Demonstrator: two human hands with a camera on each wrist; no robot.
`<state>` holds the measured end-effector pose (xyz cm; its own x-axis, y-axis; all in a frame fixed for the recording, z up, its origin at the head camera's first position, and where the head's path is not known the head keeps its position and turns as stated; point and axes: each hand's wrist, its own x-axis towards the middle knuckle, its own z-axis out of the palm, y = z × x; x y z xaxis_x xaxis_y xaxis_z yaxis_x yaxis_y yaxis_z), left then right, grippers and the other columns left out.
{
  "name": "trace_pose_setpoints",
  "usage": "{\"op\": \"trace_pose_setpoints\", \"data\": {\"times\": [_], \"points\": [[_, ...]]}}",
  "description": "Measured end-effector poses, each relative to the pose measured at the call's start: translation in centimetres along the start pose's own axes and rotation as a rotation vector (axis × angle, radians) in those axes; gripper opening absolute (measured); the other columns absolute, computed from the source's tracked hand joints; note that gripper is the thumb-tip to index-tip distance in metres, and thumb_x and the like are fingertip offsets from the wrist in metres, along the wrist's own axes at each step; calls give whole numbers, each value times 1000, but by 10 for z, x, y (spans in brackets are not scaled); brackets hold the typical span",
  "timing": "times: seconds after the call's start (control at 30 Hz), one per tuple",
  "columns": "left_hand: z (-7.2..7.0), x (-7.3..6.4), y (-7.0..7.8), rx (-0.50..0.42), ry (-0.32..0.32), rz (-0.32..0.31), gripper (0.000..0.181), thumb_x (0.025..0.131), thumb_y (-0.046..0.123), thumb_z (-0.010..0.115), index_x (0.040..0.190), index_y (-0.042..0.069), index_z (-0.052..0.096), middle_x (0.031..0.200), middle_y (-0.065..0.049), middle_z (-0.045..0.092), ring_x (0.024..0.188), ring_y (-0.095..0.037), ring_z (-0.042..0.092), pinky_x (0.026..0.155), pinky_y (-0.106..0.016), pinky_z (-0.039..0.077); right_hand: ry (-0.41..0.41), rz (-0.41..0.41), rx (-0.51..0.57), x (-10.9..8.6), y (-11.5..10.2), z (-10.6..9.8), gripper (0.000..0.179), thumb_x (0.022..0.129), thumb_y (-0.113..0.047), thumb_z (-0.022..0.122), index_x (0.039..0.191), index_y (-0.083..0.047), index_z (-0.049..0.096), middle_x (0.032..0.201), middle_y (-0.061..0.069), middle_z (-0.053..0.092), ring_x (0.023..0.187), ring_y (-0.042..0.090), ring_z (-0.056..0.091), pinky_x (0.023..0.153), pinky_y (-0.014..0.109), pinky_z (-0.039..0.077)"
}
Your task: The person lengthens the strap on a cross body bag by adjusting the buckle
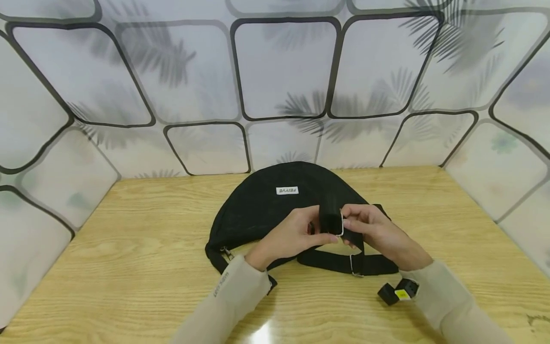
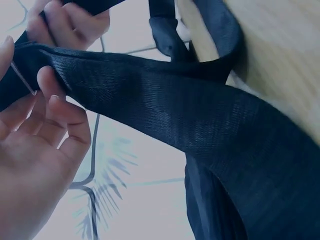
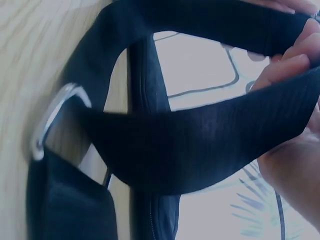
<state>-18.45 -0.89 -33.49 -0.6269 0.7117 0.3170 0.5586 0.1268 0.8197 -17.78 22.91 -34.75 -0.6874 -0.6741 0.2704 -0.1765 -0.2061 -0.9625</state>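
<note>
A black waist bag (image 1: 253,215) with a white label (image 1: 287,190) lies on the wooden table. Just in front of it, my left hand (image 1: 292,234) pinches the bag's black strap (image 1: 330,215) beside a metal buckle (image 1: 342,225). On the buckle's other side, my right hand (image 1: 382,234) grips the strap between thumb and fingers. The raised webbing (image 2: 150,95) stretches away from the left fingers in the left wrist view. In the right wrist view a strap loop (image 3: 200,140) hangs from the right hand (image 3: 290,155), and a second metal ring (image 3: 55,117) sits lower on the strap.
The wooden table (image 1: 129,248) extends to both sides. Small black blocks (image 1: 388,294) with a yellow patch show beside my right sleeve. A patterned cloth wall (image 1: 283,71) with dark outlined shapes encloses the back and sides.
</note>
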Motion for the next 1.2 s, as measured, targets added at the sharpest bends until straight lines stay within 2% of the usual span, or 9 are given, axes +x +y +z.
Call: {"op": "trace_pose_setpoints", "data": {"times": [0.23,0.4,0.53,0.67,0.77,0.87,0.97,1.07,1.2], "points": [[2,0,-1,4,-5,-29,19,93,11,76,106,5,64,80,0,59,65,-7,52,58,-23,43,16,14,0,2,1,1,28,107,3,44,102,-14,66,84,-3,69,70,8,63,60,25,52],[1,2,1,148,-11,-54,28,90,14,80,110,4,63,94,-3,60,80,-10,53,68,-23,45,60,21,-29,1,0,1,28,107,2,43,102,-14,65,82,-4,66,68,10,61,60,26,51],[-1,1,0,275,27,-58,27,91,19,80,109,5,67,97,-3,62,87,-15,52,74,-26,44,98,61,-61,2,-1,1,23,108,-1,44,103,-13,63,83,-2,66,70,12,61,62,26,51],[-2,0,0,297,60,-59,30,94,23,77,117,5,70,103,-2,63,92,-16,55,80,-28,46,119,85,-112,3,-5,1,14,107,-3,48,117,-4,57,98,2,71,75,15,62,66,28,53],[-2,-1,1,278,61,-57,35,95,23,75,124,4,68,103,-3,61,87,-14,55,75,-26,47,132,98,-161,3,-9,2,28,105,-1,51,132,5,48,113,5,70,82,17,64,69,30,54],[-2,-1,2,286,53,-51,39,95,21,75,128,2,67,100,-3,58,80,-14,52,68,-24,45,139,117,-246,4,-14,7,43,102,-1,58,138,12,40,122,14,65,90,21,65,69,34,56],[-2,0,3,320,43,-41,39,96,19,74,129,0,66,100,-5,56,80,-14,49,67,-23,43,167,140,-378,7,-19,14,52,98,-6,68,137,14,41,122,23,62,91,22,65,65,38,56],[-2,0,3,353,33,-38,36,98,21,72,127,0,67,102,-5,56,82,-15,50,69,-23,44,215,175,-491,10,-22,20,55,95,-11,73,137,13,45,121,24,63,85,21,64,63,37,54],[-2,-1,2,355,31,-56,39,99,27,70,130,3,67,102,-2,56,83,-13,49,70,-24,45,252,212,-533,12,-25,23,56,95,-11,73,138,14,46,118,24,65,77,25,62,62,34,52]]}}
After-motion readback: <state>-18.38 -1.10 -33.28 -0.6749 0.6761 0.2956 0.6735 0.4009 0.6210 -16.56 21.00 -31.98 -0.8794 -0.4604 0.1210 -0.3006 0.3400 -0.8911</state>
